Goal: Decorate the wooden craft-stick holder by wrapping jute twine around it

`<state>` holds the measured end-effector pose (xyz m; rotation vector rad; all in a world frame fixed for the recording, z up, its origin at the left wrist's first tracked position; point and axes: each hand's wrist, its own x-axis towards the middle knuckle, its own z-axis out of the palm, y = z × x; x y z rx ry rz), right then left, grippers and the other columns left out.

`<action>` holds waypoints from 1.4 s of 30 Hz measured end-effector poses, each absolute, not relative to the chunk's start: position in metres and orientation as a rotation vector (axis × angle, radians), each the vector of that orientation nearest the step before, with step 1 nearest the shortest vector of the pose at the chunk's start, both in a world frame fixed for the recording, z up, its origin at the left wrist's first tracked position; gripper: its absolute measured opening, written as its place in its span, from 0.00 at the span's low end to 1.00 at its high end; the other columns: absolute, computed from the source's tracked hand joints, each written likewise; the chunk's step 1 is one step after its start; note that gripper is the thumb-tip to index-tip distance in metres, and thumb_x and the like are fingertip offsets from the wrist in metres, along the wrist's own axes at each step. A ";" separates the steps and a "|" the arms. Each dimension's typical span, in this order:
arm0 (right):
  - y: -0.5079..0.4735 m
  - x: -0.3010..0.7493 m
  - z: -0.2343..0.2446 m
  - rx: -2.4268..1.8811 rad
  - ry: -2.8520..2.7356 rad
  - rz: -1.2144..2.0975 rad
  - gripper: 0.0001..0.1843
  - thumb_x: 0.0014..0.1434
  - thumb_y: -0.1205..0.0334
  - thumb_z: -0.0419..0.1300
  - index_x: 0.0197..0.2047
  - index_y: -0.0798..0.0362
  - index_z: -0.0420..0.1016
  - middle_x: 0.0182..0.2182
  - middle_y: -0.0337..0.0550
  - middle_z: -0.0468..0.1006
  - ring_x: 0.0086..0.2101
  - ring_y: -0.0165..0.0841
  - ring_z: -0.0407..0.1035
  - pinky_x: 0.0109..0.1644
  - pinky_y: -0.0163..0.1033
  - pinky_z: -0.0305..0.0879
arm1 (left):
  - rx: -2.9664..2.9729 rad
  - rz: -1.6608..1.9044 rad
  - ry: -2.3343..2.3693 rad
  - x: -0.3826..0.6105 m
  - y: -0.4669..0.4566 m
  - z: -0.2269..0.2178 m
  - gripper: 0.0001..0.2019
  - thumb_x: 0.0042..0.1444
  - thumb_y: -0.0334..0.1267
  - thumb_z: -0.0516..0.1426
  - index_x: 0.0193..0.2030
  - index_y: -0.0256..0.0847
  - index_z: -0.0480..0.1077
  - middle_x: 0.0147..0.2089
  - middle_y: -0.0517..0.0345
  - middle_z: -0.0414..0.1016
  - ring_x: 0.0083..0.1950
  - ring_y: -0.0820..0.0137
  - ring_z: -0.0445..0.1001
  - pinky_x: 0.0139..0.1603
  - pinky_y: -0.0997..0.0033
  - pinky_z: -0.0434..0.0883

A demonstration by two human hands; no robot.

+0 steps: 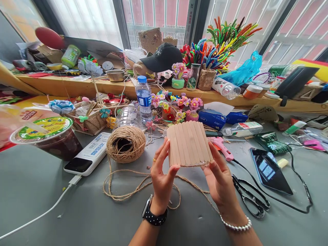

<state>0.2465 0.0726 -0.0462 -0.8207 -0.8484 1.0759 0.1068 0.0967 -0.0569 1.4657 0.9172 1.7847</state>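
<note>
Between my two hands I hold up a panel of wooden craft sticks (188, 144), laid side by side with rounded tops. My left hand (163, 172) grips its left edge, thumb at the lower corner. At the lower right corner, my right hand (217, 174) pinches it with thumb and fingers. Something clear and shiny shows along its bottom edge. Jute twine (138, 184) trails over the table below the panel, reaching past my right wrist. Its ball (126, 144) sits left of my left hand.
Black scissors (252, 198), a pink glue gun (223, 147) with its cord and a phone (271, 171) lie on the right. On the left are a white power bank (88, 153) and a lidded drink cup (48, 136). A water bottle (144, 99) stands behind the twine.
</note>
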 end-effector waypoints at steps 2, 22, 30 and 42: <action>0.073 0.247 -0.045 -0.837 -0.852 1.067 0.22 0.53 0.55 0.62 0.52 0.37 0.69 0.57 0.37 0.64 0.58 0.43 0.53 0.59 0.56 0.54 | 1.464 1.760 0.926 0.107 0.096 -0.056 0.24 0.54 0.50 0.55 0.58 0.51 0.63 0.63 0.54 0.59 0.62 0.57 0.58 0.57 0.58 0.64; 0.078 0.242 -0.044 -1.024 -1.106 0.744 0.23 0.54 0.57 0.61 0.53 0.48 0.65 0.58 0.44 0.59 0.59 0.40 0.50 0.63 0.52 0.47 | 0.874 1.180 0.774 0.117 0.104 -0.054 0.33 0.47 0.51 0.60 0.57 0.37 0.59 0.57 0.43 0.66 0.59 0.56 0.63 0.58 0.57 0.62; 0.092 0.241 -0.054 -1.095 -1.015 0.876 0.26 0.53 0.51 0.61 0.53 0.50 0.63 0.55 0.46 0.64 0.55 0.38 0.57 0.59 0.45 0.54 | 1.303 1.171 1.263 0.105 0.114 -0.054 0.28 0.51 0.56 0.54 0.52 0.35 0.64 0.53 0.40 0.68 0.52 0.57 0.69 0.49 0.57 0.68; 0.100 0.240 -0.049 -1.194 -1.007 0.812 0.26 0.52 0.47 0.60 0.50 0.52 0.64 0.52 0.48 0.67 0.52 0.39 0.61 0.56 0.45 0.57 | 2.389 1.552 1.398 0.108 0.094 -0.040 0.04 0.53 0.35 0.58 0.35 0.39 0.68 0.33 0.55 0.71 0.35 0.67 0.68 0.37 0.69 0.67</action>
